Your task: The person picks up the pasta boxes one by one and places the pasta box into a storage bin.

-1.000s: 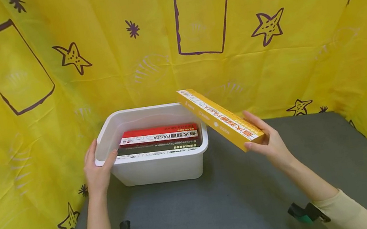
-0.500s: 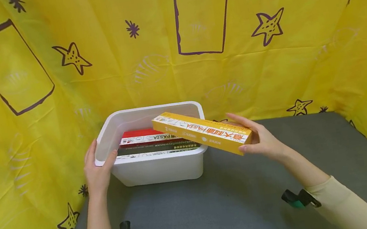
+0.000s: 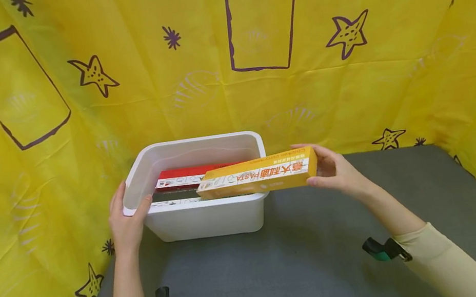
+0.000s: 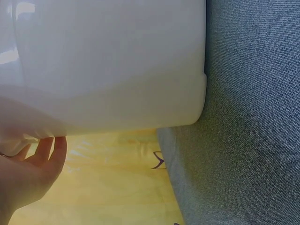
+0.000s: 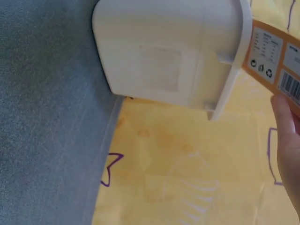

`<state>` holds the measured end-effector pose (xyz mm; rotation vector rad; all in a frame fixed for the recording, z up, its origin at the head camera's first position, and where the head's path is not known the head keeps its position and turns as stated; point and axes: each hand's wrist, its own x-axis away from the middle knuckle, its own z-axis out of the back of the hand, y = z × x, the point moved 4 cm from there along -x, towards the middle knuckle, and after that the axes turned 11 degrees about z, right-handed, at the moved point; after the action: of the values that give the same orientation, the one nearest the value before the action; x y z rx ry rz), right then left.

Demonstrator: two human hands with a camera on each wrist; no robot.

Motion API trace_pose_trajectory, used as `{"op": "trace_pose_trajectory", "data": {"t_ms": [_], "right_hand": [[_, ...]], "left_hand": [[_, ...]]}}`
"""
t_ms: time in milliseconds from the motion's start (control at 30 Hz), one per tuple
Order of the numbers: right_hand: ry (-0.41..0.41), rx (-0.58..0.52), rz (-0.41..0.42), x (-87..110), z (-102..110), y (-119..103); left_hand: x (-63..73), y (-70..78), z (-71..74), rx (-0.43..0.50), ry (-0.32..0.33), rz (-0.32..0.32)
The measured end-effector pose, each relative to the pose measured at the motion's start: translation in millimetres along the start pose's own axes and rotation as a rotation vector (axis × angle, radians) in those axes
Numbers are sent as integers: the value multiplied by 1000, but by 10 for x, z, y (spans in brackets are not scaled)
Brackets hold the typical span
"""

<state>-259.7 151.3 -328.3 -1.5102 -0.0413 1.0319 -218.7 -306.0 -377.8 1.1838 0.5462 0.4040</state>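
Observation:
My right hand (image 3: 337,174) pinches the right end of a yellow pasta box (image 3: 256,174), whose left part reaches over the right rim of a white plastic bin (image 3: 205,221). In the right wrist view the box's back panel (image 5: 265,58) shows printed labels and a barcode. With thumb on the rim and fingers around the outside, my left hand (image 3: 127,225) grips the bin's left side. Inside the bin lie a red pasta box (image 3: 179,180) and, in front of it, a dark pasta box (image 3: 173,196). The yellow box partly hides both.
The bin stands on a grey cloth-covered table (image 3: 250,281), close to the back. A yellow curtain (image 3: 203,45) with dark star and frame drawings hangs behind and along both sides.
The right hand has swung the yellow box from a steep slant beside the bin to nearly level, its far end now over the bin's opening. The left hand has stayed put.

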Motion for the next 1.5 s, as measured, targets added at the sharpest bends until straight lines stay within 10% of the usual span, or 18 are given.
{"op": "trace_pose_trajectory", "data": {"t_ms": [967,1500], "right_hand": [[256,196,-30,-75,-31,248],[239,338,17,-219,-294,170]], "left_hand": [[2,-12,-5,-11,0,3],[4,-1,-12,2,-14,23]]}}
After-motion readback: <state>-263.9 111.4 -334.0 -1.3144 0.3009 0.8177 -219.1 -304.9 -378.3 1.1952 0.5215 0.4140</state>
